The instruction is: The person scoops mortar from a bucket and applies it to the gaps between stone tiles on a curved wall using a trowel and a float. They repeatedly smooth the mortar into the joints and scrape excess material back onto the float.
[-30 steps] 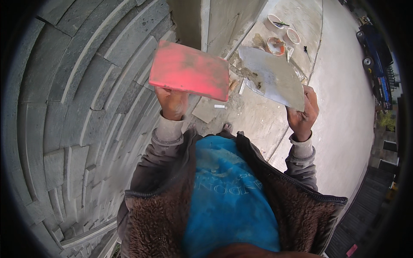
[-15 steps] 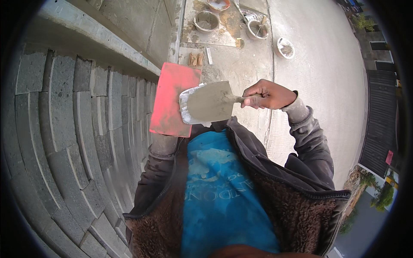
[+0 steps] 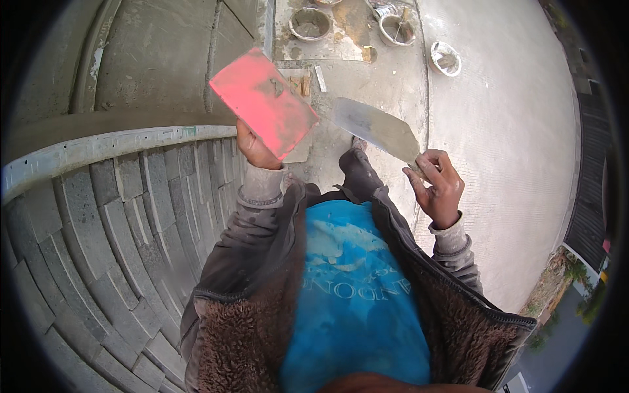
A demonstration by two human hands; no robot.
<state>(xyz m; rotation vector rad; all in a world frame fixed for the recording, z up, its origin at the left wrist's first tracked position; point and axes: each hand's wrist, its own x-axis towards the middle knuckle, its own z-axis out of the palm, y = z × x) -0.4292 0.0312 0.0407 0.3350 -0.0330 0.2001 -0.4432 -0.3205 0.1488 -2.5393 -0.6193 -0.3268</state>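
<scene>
Scene: A person stands beside a curved wall of grey stone blocks (image 3: 131,223), seen from above, both arms raised in front of the chest.
Left hand: The left hand (image 3: 257,152) is closed around the underside of a flat red rectangular board (image 3: 265,101), held tilted just above the top edge of the wall.
Right hand: The right hand (image 3: 438,187) grips the handle of a steel pointed trowel (image 3: 377,128), blade angled toward the board; the two tools sit near each other, not touching.
Load: The board's face looks almost bare, with only a small smear; the blade shows a thin grey film.
Ground: Beyond the wall, on the concrete floor (image 3: 511,131), stand round buckets of grey mortar (image 3: 310,23) and a white pail (image 3: 445,59).
Step in hand: By appearance, a pause between loads in the wall work.
Next move: Likely calls for fresh mortar on the board, which means reaching toward the buckets, well apart from the wall.
</scene>
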